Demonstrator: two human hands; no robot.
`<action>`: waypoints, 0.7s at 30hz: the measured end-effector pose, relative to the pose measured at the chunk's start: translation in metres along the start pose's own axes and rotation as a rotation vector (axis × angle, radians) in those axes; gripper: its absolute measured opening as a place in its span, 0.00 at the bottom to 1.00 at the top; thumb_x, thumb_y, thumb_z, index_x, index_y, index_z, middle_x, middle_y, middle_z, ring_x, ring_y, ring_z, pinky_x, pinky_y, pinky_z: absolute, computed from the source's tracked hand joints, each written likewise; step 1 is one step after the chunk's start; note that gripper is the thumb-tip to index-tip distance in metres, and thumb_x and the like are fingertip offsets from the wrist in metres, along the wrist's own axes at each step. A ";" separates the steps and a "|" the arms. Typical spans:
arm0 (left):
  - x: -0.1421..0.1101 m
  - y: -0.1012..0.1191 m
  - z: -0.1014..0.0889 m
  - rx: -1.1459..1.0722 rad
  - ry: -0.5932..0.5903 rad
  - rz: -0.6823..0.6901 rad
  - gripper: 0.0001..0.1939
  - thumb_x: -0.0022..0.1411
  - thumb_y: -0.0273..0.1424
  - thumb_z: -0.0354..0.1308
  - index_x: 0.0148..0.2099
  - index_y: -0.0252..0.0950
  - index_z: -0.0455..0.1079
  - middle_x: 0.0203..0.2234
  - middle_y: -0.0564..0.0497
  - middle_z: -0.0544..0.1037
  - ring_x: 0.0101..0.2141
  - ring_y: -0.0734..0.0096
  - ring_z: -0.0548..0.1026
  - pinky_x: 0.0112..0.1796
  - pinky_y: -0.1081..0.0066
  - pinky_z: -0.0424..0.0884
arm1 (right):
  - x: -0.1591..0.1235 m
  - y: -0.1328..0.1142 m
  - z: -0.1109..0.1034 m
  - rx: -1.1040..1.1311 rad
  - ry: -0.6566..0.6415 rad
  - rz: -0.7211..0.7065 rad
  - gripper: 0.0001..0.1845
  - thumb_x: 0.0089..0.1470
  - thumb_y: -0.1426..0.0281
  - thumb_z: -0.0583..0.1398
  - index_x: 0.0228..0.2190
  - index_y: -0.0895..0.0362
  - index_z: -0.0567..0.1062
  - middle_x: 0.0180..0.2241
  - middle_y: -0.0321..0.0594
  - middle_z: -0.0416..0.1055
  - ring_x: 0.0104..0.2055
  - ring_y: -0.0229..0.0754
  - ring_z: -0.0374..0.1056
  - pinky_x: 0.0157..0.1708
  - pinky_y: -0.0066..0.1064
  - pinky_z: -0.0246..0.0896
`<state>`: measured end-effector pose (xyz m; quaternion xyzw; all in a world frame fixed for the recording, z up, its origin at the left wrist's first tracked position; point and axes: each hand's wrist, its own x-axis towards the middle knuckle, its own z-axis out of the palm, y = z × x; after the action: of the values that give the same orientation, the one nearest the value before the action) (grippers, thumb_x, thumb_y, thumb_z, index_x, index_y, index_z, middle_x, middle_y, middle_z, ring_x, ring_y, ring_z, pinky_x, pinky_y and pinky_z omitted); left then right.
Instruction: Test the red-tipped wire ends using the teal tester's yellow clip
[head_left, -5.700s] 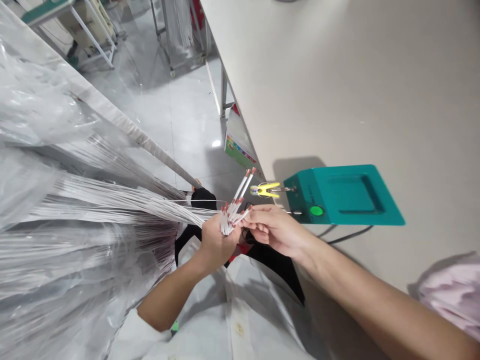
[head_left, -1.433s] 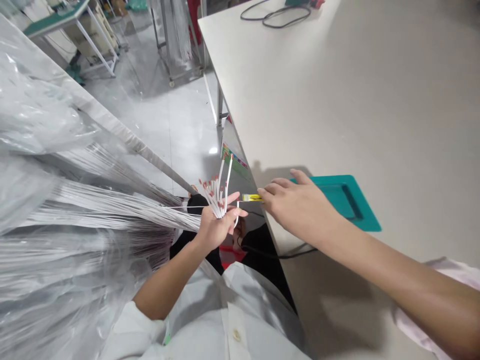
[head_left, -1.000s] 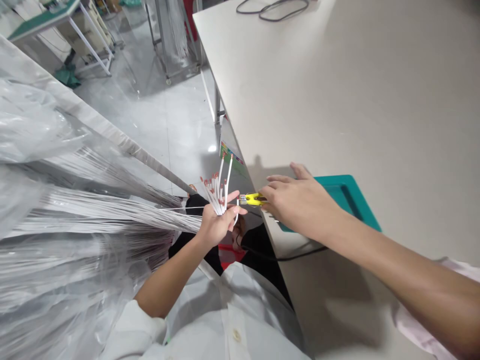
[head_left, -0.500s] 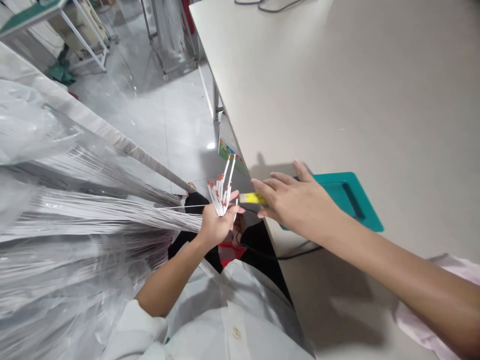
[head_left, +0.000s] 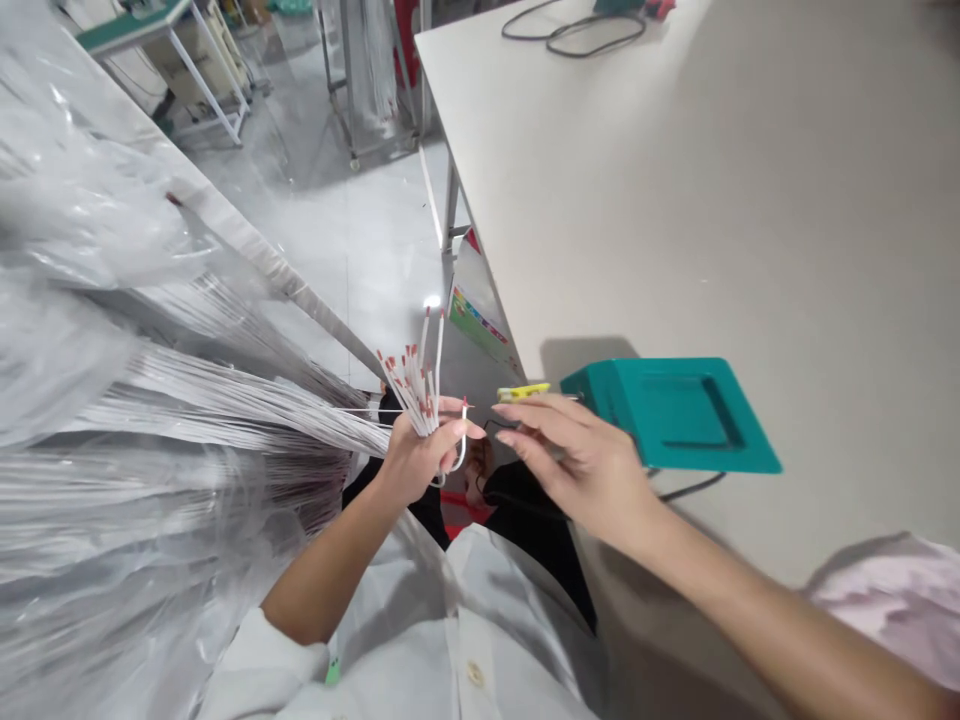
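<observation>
My left hand (head_left: 412, 455) is closed around a bundle of thin white wires (head_left: 420, 390) whose reddish-brown tips fan upward. One white wire (head_left: 461, 445) bends in a loop at its thumb, with its red tip standing apart from the rest. To the right, my right hand (head_left: 581, 465) has thumb and fingers apart, and I see nothing between them. Just past its fingertips is a yellow part (head_left: 523, 392), partly covered by the hand. It points toward the wires from the side of a teal box (head_left: 679, 415) at the table's edge.
Long white wires (head_left: 247, 400) under clear plastic (head_left: 67, 250) fill the left side. A pale table (head_left: 675, 220) spans the right, with a black cable loop (head_left: 577, 35) at its far end. Pink cloth (head_left: 892, 600) lies at lower right. Beyond are a floor and a wheeled rack (head_left: 352, 90).
My right hand has turned and drawn toward me, uncovering more of the teal box. A looped wire now shows at my left thumb. The whole view has shifted slightly.
</observation>
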<state>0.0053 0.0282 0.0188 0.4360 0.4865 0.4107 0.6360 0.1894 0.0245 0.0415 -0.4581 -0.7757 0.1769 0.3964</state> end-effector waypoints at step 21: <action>-0.018 -0.004 -0.001 0.133 -0.010 -0.060 0.16 0.56 0.39 0.57 0.38 0.29 0.74 0.11 0.58 0.62 0.16 0.79 0.60 0.21 0.75 0.56 | -0.009 -0.010 0.036 0.457 0.091 0.347 0.07 0.51 0.66 0.60 0.31 0.56 0.76 0.28 0.41 0.72 0.31 0.40 0.69 0.32 0.34 0.67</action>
<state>0.0009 0.0103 0.0193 0.4645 0.5222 0.3562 0.6202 0.1576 0.0148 0.0217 -0.4903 -0.6071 0.3917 0.4875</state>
